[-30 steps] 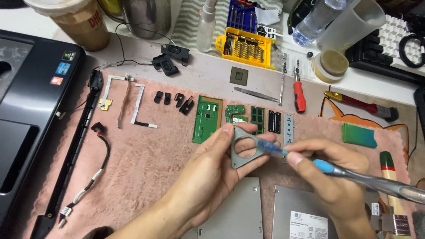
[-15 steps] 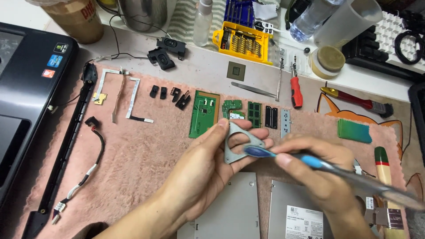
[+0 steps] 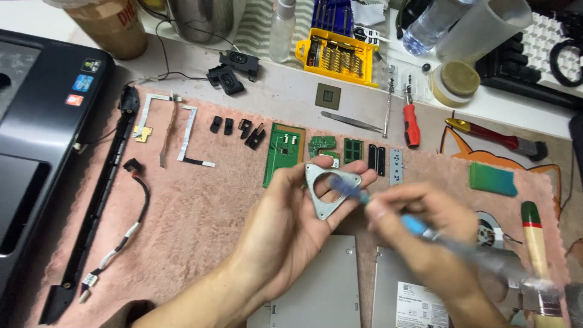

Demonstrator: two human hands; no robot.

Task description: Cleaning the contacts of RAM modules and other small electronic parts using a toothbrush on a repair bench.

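Head view, looking down on pink mat [image 3: 200, 218] strewn with laptop parts. Left hand [image 3: 291, 225] near centre, palm up, fingers clamped on triangular grey bracket [image 3: 325, 191], held upright between thumb and fingertips just above mat. Right hand [image 3: 425, 234] at 3 o'clock of bracket, blurred, fingers wrapped round blue-handled brush [image 3: 419, 228], bristle tip touching bracket face. Green boards [image 3: 283, 152] at 12 o'clock of bracket, black clips [image 3: 238, 127] at 11 o'clock, white ribbon cables [image 3: 182, 130] further toward 10 o'clock. Black laptop [image 3: 42, 133] at far 9 o'clock. Yellow bit case [image 3: 337, 56] at 12 o'clock, well off; tweezers [image 3: 352, 121] and red screwdriver [image 3: 412, 124] at 1 o'clock. Green card [image 3: 492, 179] at 3 o'clock. Two silver drives [image 3: 328, 291] at 6 o'clock, under wrists. Paintbrush [image 3: 537, 255] at 4 o'clock.
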